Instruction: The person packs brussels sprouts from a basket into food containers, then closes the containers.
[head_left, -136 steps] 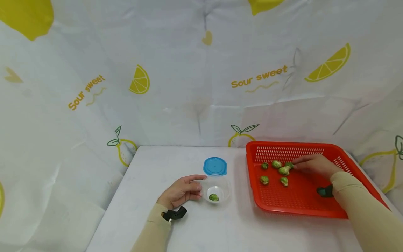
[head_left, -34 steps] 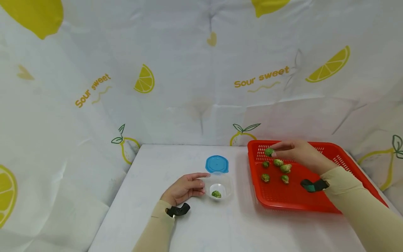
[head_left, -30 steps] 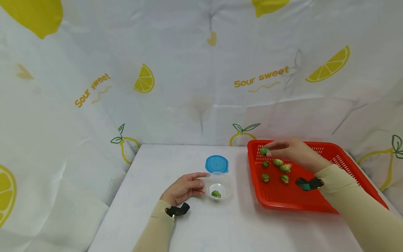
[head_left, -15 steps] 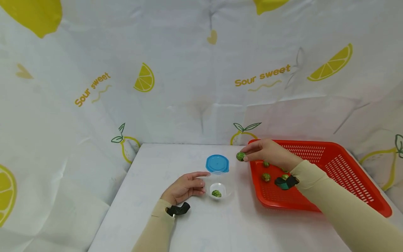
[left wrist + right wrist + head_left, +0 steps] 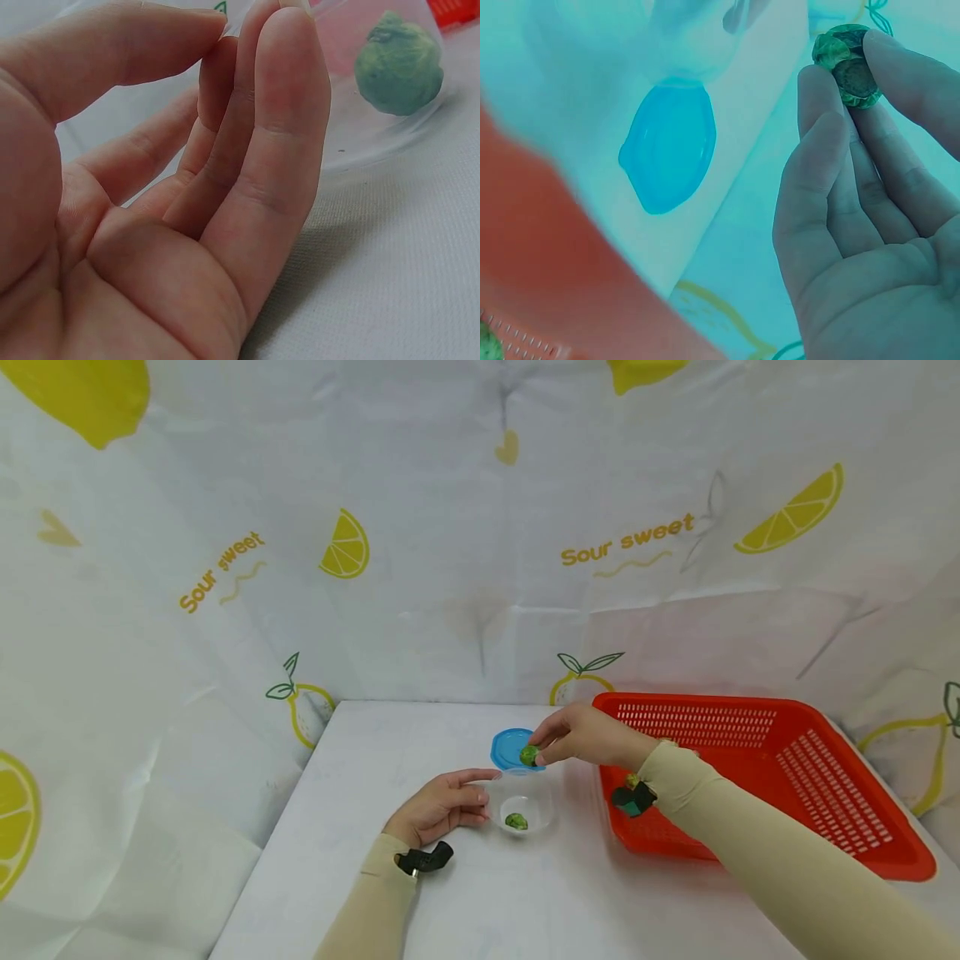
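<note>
Lemon-print sheet behind everything, white worktop butting right up to it. Right hand has a Brussels sprout pinched, held in the air near the blue lid. Left hand grips the clear bowl by its left edge, second sprout sitting inside. Decent gap between that and the red basket over right, plus plenty of surface toward the front.

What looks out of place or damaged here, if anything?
Nothing stands out among the objects: one sprout sits in the clear bowl, the right hand pinches another sprout, and the blue lid lies just behind the bowl. No spill visible. Only oddity: the right wrist view's strong blue-green cast, unlike the head view.
</note>
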Tool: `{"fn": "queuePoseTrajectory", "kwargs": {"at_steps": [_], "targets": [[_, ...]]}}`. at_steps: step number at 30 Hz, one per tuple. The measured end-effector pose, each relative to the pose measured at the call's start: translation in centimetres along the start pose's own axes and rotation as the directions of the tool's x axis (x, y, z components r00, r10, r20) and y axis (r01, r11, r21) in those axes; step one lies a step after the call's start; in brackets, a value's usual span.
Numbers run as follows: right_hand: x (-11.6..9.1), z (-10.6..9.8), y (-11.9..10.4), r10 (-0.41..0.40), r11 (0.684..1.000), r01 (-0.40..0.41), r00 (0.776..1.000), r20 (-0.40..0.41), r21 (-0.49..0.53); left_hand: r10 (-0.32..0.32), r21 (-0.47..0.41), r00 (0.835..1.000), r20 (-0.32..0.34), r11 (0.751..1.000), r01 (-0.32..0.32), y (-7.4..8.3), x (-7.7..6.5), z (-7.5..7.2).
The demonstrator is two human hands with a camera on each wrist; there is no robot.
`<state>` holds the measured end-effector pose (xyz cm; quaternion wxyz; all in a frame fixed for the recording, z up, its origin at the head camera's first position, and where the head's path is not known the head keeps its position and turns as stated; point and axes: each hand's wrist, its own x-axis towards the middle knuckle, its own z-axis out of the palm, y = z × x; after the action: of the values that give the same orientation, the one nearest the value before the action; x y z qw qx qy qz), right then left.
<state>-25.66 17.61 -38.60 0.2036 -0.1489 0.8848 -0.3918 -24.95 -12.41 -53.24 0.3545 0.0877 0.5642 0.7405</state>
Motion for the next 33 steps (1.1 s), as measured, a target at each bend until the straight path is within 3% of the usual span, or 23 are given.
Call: {"fn": "queuePoseTrajectory", "kwargs": {"at_steps": [11, 22, 27, 33], "targets": [[0.7, 2.2, -0.3, -0.029, 1.0, 0.03, 0.996, 0.084, -0.004, -0.01, 0.002, 1.0, -0.012, 1.0, 0.01, -0.1, 0.0, 0.0], [1.4, 4.6, -0.1, 0.016, 0.997, -0.01, 0.997, 0.077, -0.082, -0.003, 0.011, 1.0, 0.007, 1.0, 0.003, 0.0, 0.1, 0.0], [1.4, 4.5, -0.2, 0.029, 0.995, -0.021, 0.997, 0.074, -0.102, -0.001, 0.012, 1.0, 0.018, 1.0, 0.001, 0.1, 0.0, 0.0], [1.1, 2.7, -0.3, 0.004, 0.997, 0.0, 0.999, 0.045, -0.079, -0.002, 0.003, 1.0, 0.012, 1.0, 0.002, 0.0, 0.0, -0.2]]}}
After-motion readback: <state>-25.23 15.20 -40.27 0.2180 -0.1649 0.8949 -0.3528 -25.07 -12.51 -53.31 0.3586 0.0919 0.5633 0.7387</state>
